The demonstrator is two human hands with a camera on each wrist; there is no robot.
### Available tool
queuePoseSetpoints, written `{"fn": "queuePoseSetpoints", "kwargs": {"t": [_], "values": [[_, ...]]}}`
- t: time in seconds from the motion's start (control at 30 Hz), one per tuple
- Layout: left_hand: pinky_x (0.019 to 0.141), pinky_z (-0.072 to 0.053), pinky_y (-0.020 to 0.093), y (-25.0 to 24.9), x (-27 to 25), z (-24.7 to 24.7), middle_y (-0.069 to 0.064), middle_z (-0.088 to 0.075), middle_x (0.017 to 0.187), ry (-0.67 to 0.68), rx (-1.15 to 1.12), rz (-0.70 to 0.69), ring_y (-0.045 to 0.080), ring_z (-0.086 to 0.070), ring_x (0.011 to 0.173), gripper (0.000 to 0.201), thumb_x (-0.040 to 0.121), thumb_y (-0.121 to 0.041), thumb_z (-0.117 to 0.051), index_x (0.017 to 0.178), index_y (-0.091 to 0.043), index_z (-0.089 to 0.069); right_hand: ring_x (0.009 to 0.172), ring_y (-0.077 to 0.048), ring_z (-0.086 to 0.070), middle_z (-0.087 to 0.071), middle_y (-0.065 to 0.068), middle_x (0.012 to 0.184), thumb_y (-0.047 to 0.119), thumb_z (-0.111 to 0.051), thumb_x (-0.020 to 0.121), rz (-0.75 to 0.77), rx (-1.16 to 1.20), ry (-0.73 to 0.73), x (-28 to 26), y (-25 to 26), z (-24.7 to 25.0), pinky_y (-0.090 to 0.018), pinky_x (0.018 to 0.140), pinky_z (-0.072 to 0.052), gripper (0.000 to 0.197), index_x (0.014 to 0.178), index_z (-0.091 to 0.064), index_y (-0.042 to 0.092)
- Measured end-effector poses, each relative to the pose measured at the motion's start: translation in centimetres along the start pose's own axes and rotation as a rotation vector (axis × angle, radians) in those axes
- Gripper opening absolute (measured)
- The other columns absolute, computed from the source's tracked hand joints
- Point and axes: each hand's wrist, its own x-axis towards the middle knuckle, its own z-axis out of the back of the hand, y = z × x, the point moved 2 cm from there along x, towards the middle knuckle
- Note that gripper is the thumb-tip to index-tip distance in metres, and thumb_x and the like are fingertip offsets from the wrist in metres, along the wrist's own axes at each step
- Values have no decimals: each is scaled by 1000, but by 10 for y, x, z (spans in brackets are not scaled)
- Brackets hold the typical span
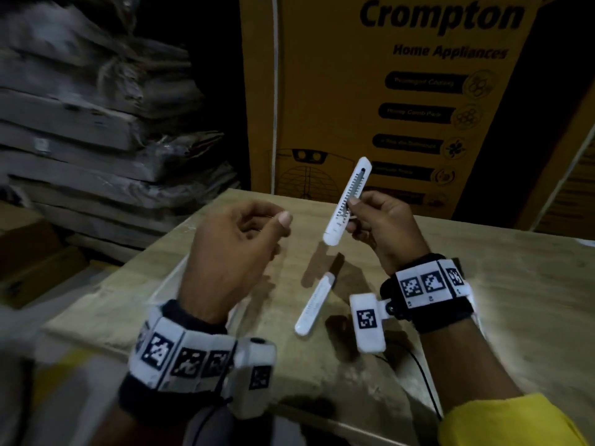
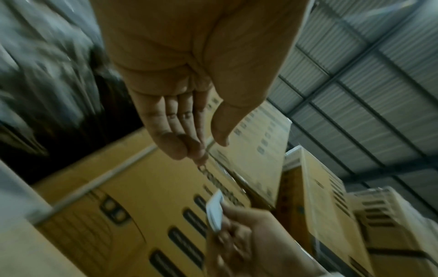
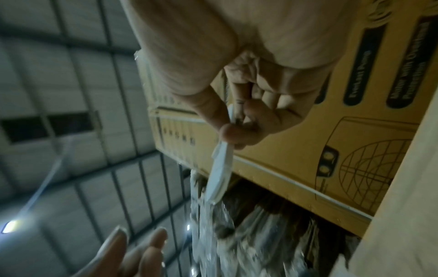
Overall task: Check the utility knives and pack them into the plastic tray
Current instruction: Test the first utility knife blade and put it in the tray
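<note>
My right hand (image 1: 370, 217) pinches a white utility knife (image 1: 347, 201) near its middle and holds it tilted upright above the wooden table (image 1: 483, 284). The knife's toothed slider track faces me. The right wrist view shows the same knife (image 3: 219, 174) pinched between thumb and fingers. My left hand (image 1: 267, 225) hovers to the left of it, loosely curled and holding nothing; its palm (image 2: 184, 121) is bare. A second white knife (image 1: 314, 305) lies on the table between my wrists. I cannot make out a plastic tray in any view.
A big yellow Crompton carton (image 1: 386, 91) stands right behind the table. Stacked grey sacks (image 1: 96, 123) rise at the left. A black cable (image 1: 421, 375) runs over the table near my right forearm. More cartons (image 2: 331, 206) are stacked behind.
</note>
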Motion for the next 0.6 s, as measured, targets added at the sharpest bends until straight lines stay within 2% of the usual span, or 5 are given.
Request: {"fn": "queuePoseSetpoints", "kwargs": {"t": [0.1,0.2,0.33,0.47,0.6], "values": [[64,-60,28,15,-7,45,-2,-79,80,-165,29,10,11,-72,65,11,97,-25,-71,98,-15,-77,55,-14,-62,-75,-12,83,11,-64,96,-35,-52,33,-14,-6,-32,-27,51,-45,11,105,-65,4],[74,-61,37,39,-12,81,0,-78,87,-275,165,48,21,-74,80,16,98,-28,-67,102,-16,-78,52,-15,-64,-76,-17,88,11,-68,93,-67,-84,16,-26,-11,-66,-28,48,-45,24,114,-57,5],[81,-45,28,73,-18,104,5,-75,110,-292,343,195,19,-66,96,25,101,-24,-60,121,-15,-73,48,-13,-68,-75,-12,90,13,-73,90,-108,-180,21,-36,-15,-112,-19,39,-43,36,115,-47,16],[98,-49,36,107,-18,104,13,-68,135,-107,334,351,29,-64,121,40,105,-31,-55,138,-10,-63,63,-22,-73,-77,-6,83,25,-78,80,-59,-410,38,-30,-31,-152,-37,64,-60,23,87,-55,23],[95,-49,41,119,-22,96,10,-71,122,5,247,384,30,-64,113,39,109,-39,-40,122,-15,-68,84,-21,-71,-75,4,81,33,-74,79,-30,-711,33,-24,-41,-180,-34,79,-58,14,78,-64,24]]}}
